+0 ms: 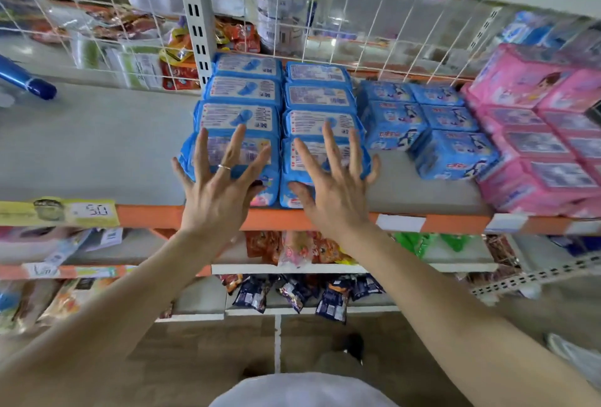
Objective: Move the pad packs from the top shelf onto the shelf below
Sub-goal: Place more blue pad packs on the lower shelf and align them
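Head view: left hand point(214, 192) and right hand point(331, 192) lie splayed, fingers straight, on the two front blue pad packs point(270, 189); darker blue packs point(422, 127) sit just right, pink packs point(533, 153) beyond.

A grey shelf point(97, 153) with an orange front edge point(283, 219). In its middle lie blue pad packs point(247, 91) in two touching rows, four deep, from the front edge to the wire back point(357, 32). Just right of them sit smaller blue packs point(422, 120), then stacked pink packs point(536, 146). A blue bottle point(29, 81) lies far left. A yellow price label point(58, 211) is on the edge.
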Motion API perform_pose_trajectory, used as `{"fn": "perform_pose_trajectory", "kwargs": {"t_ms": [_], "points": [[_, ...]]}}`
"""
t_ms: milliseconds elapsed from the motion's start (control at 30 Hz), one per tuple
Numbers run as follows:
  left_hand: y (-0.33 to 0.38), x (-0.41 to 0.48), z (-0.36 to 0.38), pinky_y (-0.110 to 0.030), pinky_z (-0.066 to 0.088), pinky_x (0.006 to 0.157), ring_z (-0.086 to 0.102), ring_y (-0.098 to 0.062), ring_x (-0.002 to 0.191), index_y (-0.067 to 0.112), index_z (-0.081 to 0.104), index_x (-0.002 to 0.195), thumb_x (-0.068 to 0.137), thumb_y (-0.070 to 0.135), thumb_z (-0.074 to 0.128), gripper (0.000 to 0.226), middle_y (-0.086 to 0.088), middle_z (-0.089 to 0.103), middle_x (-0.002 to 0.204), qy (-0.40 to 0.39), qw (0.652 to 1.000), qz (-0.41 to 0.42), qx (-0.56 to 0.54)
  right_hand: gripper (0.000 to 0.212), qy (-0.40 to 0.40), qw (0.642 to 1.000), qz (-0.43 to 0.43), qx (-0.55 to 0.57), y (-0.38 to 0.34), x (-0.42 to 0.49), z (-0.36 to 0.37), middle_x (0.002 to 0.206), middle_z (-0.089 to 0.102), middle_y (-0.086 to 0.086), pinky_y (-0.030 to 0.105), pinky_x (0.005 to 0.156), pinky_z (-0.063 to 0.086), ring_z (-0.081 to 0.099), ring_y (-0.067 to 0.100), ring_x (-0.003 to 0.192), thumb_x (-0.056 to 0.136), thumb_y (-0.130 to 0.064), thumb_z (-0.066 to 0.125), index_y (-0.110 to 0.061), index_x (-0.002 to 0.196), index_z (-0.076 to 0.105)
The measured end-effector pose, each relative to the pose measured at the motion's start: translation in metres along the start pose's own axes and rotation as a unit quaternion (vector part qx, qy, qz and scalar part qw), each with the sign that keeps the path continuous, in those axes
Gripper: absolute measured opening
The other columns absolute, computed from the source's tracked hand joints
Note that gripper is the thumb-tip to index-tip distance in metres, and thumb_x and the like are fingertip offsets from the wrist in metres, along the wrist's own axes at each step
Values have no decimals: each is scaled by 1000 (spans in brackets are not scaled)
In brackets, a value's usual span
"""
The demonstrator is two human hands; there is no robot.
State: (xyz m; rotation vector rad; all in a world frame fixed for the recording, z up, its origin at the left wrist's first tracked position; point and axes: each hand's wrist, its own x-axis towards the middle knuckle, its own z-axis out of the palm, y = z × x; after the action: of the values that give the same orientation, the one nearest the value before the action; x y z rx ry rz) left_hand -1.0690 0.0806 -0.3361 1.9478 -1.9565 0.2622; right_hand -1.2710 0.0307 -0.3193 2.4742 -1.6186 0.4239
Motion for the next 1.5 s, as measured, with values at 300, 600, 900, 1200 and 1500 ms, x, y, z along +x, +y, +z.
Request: {"fn": "perform_pose_trajectory", "kwargs": {"t_ms": [300,600,900,1200,1500], "points": [[19,-13,-22,-81,-11,105,2,-40,153,36,33,154,88,49,67,76,-3,8,169,-28,999,-26,-9,82,-32,998,-17,-51,8,-21,-21,168,-8,3,62,108,-21,-14,38,152,89,-80,28,-41,158,7],[70,-32,-35,-71,-10,111,16,-30,152,18,44,148,92,51,57,66,-2,21,166,2,1000,10,1,82,-10,999,11,-46,39,-63,-39,168,-5,4,66,111,-8,-12,38,152,90,-78,30,-39,158,7],[169,-35,-38,-78,13,109,31,-41,145,18,51,141,89,57,58,65,-7,36,159,11,997,59,45,76,18,1000,19,-6,120,-101,-73,168,-2,2,71,112,0,-10,37,153,90,-75,32,-41,157,16],[275,-48,-17,-72,16,113,28,-41,146,22,44,144,91,62,45,66,-9,32,160,26,995,62,74,73,29,998,31,44,225,-145,-104,168,-3,1,72,111,-4,-11,36,153,90,-75,29,-42,156,20],[346,-48,-8,-72,15,114,22,-40,148,24,42,144,93,67,33,68,-9,25,161,21,996,31,75,72,36,999,11,39,328,-172,-98,168,3,-1,67,113,-7,-2,35,153,92,-73,33,-40,156,22]]}}
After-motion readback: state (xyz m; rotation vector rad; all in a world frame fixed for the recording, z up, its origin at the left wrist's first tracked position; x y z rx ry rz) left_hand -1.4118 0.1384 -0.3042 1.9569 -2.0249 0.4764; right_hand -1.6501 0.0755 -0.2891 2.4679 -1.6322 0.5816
